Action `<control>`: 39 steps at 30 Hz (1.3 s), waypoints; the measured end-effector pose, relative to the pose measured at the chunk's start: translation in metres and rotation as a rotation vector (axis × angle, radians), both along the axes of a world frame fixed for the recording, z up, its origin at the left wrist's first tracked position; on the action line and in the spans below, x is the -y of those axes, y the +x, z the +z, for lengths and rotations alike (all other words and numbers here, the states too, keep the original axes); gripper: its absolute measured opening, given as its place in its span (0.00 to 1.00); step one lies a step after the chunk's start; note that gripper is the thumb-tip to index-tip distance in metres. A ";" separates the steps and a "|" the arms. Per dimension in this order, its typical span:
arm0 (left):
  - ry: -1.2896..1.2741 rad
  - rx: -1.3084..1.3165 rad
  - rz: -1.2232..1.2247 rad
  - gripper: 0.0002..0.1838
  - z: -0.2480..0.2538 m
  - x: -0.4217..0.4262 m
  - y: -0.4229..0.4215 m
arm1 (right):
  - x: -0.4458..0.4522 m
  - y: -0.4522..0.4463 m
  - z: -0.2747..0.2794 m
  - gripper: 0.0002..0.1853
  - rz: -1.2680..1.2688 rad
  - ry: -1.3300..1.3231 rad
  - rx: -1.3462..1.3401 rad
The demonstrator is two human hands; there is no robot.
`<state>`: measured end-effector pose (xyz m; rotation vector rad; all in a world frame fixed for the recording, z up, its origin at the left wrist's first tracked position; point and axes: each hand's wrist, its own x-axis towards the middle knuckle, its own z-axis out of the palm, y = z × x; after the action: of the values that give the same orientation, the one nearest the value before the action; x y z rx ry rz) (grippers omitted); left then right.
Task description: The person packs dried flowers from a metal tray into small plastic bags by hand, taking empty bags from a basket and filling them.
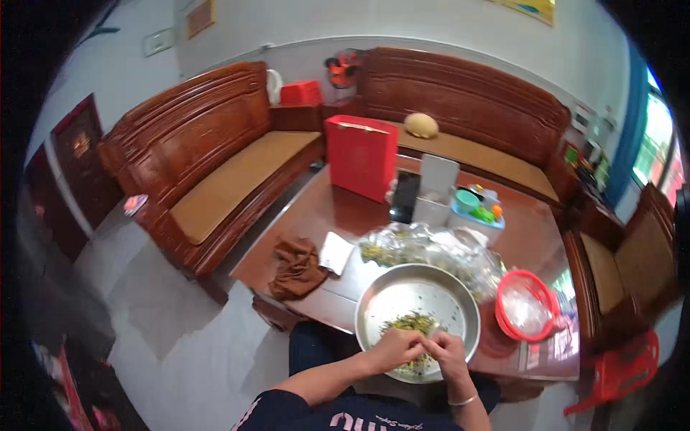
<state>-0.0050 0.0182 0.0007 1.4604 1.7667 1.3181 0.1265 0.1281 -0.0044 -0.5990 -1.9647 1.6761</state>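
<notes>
Dark shirt cloth (309, 413) fills the bottom centre of the frame. Above it, the left hand (397, 348) and right hand (447, 352) meet over a round metal pan (377, 298), fingers drawn together in a pinch; what sits between the fingertips is too small to tell. Yellow-green plant bits (410, 323) lie inside the pan, heaped just beyond the hands, with the metal floor showing around them. The pan's near side seems to overhang the front edge of the desk (280, 233).

At lower right, a red plastic basket (502, 309) holds crumpled clear plastic (526, 305). Clear bags (460, 255) of greenish stuff crowd the pan's far rim, blocking that side. To the left lie white paper (336, 253) and brown cloth (296, 269), near the desk's left edge; pale floor (165, 316) runs beyond.

Farther up, a pale blue container (478, 224) carries green and orange items, and a tall red bag (361, 158) stands before the wooden sofas (201, 118).
</notes>
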 end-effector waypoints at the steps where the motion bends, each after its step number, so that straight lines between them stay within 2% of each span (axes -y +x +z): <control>1: 0.022 -0.049 0.043 0.05 0.000 0.000 -0.001 | -0.001 0.001 -0.001 0.14 0.040 0.011 -0.003; 8: 0.113 -0.247 0.183 0.06 -0.010 -0.004 -0.003 | -0.002 0.005 -0.004 0.12 -0.123 0.155 0.036; 14: 0.080 -0.293 0.155 0.06 0.000 -0.004 0.006 | 0.004 -0.001 0.004 0.12 -0.149 0.153 0.005; 18: 0.048 -0.333 0.220 0.07 -0.006 -0.007 -0.013 | -0.001 0.009 -0.004 0.07 -0.189 0.424 0.207; 19: 0.049 -0.332 0.223 0.07 -0.006 -0.007 -0.013 | 0.001 0.006 -0.002 0.07 -0.187 0.425 0.207; 23: 0.026 -0.337 0.150 0.07 -0.004 -0.011 -0.009 | 0.015 -0.014 0.009 0.06 -0.378 1.084 -0.227; 28: 0.009 -0.245 0.078 0.08 0.003 -0.010 -0.019 | 0.014 -0.006 0.015 0.12 -0.173 1.345 -0.158; 33: -0.012 -0.231 -0.017 0.08 0.004 -0.009 -0.028 | 0.024 -0.002 0.039 0.12 0.056 1.345 0.009; 36: -0.009 -0.235 -0.034 0.08 0.005 -0.010 -0.032 | 0.017 -0.004 0.021 0.12 0.065 1.295 0.067; 38: -0.139 -0.191 -0.007 0.07 0.010 -0.011 -0.034 | 0.007 -0.004 0.015 0.08 0.148 1.356 0.134; 39: -0.130 -0.082 0.007 0.07 0.008 -0.013 -0.034 | 0.005 -0.005 0.014 0.06 0.084 1.384 0.060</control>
<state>-0.0394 0.0312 0.0086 1.4559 1.8736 1.1392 0.1213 0.1234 0.0101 -0.0067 -2.5677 0.0433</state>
